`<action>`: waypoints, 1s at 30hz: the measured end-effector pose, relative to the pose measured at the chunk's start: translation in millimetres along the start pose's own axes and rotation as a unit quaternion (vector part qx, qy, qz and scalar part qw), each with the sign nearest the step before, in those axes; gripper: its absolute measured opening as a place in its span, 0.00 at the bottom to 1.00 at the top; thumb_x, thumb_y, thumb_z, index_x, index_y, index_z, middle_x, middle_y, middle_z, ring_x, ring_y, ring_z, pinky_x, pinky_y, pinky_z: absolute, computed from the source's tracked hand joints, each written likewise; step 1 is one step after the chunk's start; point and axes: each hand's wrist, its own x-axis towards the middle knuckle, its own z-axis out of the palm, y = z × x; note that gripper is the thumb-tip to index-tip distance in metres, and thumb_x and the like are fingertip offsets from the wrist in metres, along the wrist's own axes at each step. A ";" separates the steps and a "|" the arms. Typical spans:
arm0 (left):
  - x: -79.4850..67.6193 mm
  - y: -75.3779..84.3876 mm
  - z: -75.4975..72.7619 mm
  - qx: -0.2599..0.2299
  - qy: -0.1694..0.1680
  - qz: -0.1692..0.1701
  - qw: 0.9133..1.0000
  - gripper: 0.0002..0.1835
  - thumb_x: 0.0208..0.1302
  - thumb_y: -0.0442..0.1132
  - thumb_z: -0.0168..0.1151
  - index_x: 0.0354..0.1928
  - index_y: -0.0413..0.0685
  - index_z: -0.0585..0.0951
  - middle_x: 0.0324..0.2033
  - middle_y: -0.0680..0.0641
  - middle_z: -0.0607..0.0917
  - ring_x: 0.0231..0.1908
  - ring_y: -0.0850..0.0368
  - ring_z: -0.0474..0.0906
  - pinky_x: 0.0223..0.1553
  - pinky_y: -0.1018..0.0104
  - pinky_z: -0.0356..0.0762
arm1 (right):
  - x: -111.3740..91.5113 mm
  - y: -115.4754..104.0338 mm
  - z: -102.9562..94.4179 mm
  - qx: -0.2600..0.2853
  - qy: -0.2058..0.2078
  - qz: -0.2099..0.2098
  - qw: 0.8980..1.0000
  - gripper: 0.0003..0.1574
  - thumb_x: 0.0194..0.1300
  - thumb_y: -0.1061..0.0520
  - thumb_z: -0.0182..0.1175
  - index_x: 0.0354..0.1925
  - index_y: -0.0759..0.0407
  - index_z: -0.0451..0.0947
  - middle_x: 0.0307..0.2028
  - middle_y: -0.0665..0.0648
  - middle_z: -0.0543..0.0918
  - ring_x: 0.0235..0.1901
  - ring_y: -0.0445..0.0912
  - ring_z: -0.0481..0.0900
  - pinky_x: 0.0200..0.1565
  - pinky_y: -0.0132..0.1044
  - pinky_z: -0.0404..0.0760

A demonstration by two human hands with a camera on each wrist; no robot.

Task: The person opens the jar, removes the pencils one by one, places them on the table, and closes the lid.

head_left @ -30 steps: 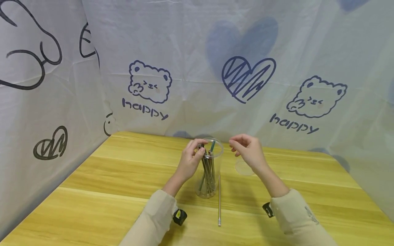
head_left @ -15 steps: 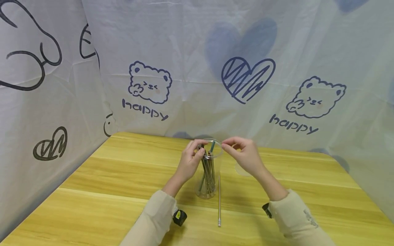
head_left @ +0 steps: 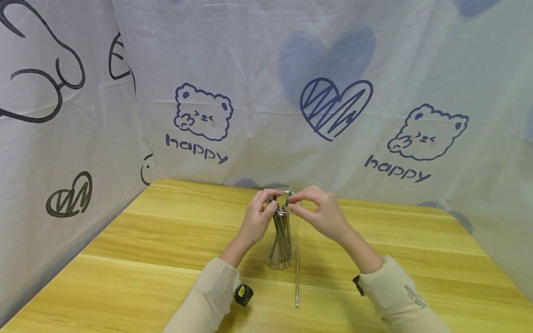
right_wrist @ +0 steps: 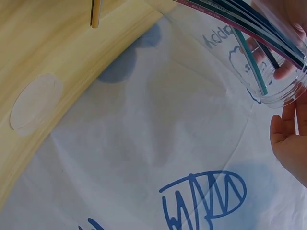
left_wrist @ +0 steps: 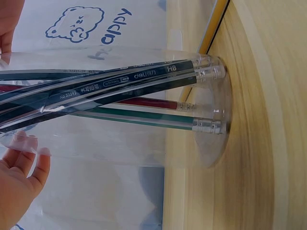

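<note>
A tall clear plastic cup point(head_left: 280, 266) stands upright on the table and holds several pencils, dark green, green and red. Its base, with the pencils' metal ferrule ends point(left_wrist: 208, 125) down inside, shows in the left wrist view. My left hand point(head_left: 255, 219) grips the cup near its rim from the left. My right hand point(head_left: 326, 215) is at the right side of the rim, thumb and forefinger slightly apart, close to the upper end of a green pencil point(right_wrist: 253, 64). That pencil end stands free of the fingers in the right wrist view.
A loose pencil point(head_left: 297, 282) lies on the wooden table point(head_left: 166, 259) just right of the cup. A round clear disc point(right_wrist: 36, 104) lies farther back on the right. A white cloth point(head_left: 258, 92) with drawn bears and hearts hangs behind.
My right hand has moved left, from apart beside the cup to its rim near the green pencil's end. The left hand and cup have stayed in place.
</note>
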 end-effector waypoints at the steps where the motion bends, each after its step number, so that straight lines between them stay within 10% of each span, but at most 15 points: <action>1: 0.0 0.0 0.0 -0.001 -0.001 -0.001 1.000 0.16 0.61 0.35 0.43 0.46 0.30 0.72 0.34 0.38 0.72 0.31 0.63 0.62 0.28 0.67 0.64 | 0.0 -0.4 0.2 -0.007 -0.006 -0.002 1.000 0.10 0.52 0.63 0.64 0.36 0.65 0.80 0.34 0.56 0.81 0.39 0.48 0.75 0.47 0.47 0.70; 30: 0.5 -0.7 0.0 0.002 0.001 0.004 1.000 0.15 0.61 0.34 0.44 0.45 0.30 0.73 0.34 0.37 0.72 0.31 0.62 0.62 0.26 0.69 0.64 | 0.5 -5.7 0.0 -0.061 -0.142 -0.009 0.988 0.13 0.61 0.62 0.55 0.44 0.67 0.76 0.43 0.60 0.78 0.48 0.52 0.70 0.48 0.46 0.70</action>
